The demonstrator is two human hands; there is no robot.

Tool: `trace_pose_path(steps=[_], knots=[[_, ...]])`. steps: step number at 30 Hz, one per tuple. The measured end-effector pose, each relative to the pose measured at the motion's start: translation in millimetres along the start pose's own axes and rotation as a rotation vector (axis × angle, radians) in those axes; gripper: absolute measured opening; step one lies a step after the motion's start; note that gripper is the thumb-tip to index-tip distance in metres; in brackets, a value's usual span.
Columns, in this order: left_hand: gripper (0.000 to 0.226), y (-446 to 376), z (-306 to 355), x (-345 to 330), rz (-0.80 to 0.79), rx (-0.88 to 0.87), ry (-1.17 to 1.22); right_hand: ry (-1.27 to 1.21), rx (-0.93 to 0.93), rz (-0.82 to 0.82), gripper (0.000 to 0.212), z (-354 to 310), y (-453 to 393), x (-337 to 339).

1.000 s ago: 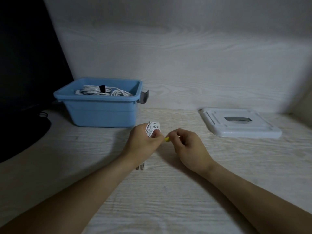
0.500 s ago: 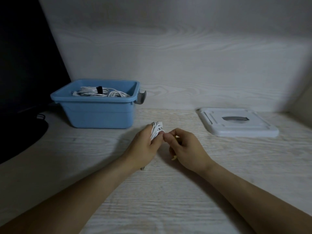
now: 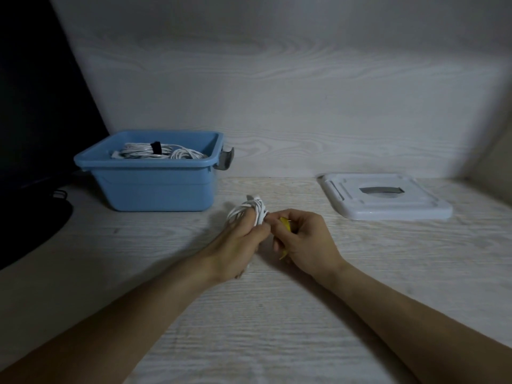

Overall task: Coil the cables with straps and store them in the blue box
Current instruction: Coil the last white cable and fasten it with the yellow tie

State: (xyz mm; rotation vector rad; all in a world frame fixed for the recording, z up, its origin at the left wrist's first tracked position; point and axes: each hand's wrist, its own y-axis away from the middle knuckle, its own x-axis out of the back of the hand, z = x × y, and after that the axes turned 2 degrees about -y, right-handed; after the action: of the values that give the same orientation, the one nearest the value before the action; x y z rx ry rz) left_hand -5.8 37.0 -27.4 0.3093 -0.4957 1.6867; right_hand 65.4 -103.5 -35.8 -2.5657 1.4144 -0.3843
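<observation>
Far to my left sits the dark curved monitor base, and next to it the blue plastic storage box, which already holds white coiled cables, one bound with a black strap. In front of me, above the pale wood-grain desk, my left hand is clenched round the small white cable bundle, its loops sticking up past my fingers. A second ago the yellow strap showed only as a tip between my hands; now my right hand pinches it against the bundle, with a tail hanging below my palm. I judge the wrap is under way, so boxing this coil comes next. Off to the right lies the white plastic lid.
</observation>
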Motion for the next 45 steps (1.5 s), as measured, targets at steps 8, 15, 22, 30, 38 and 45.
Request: trace_pose_path(steps=[8, 15, 22, 30, 38, 45], knots=[[0.01, -5.3, -6.3, 5.5, 0.082, -0.131, -0.04, -0.063, -0.095, -0.071, 0.027, -2.0, -1.3, 3.5], [0.039, -7.1, -1.2, 19.0, 0.051, -0.068, 0.234, -0.144, -0.082, -0.144, 0.022, -2.1, -1.0, 0.6], [0.033, -1.6, 4.6, 15.7, -0.037, -0.05, 0.259, 0.255, -0.003, -0.018, 0.034, -4.8, 2.3, -1.8], [0.034, -3.5, 6.3, 19.8, -0.01, -0.051, 0.304, -0.429, -0.388, -0.254, 0.032, -16.8, 1.0, 2.9], [0.043, -6.4, -6.2, 31.9, -0.111, 0.065, 0.283, -0.55, -0.594, -0.543, 0.028, -22.9, 0.1, 10.3], [0.046, -8.9, -4.4, 36.3, -0.065, -0.014, 0.265, -0.842, -0.672, -0.613, 0.031, -23.8, 7.5, 7.2]])
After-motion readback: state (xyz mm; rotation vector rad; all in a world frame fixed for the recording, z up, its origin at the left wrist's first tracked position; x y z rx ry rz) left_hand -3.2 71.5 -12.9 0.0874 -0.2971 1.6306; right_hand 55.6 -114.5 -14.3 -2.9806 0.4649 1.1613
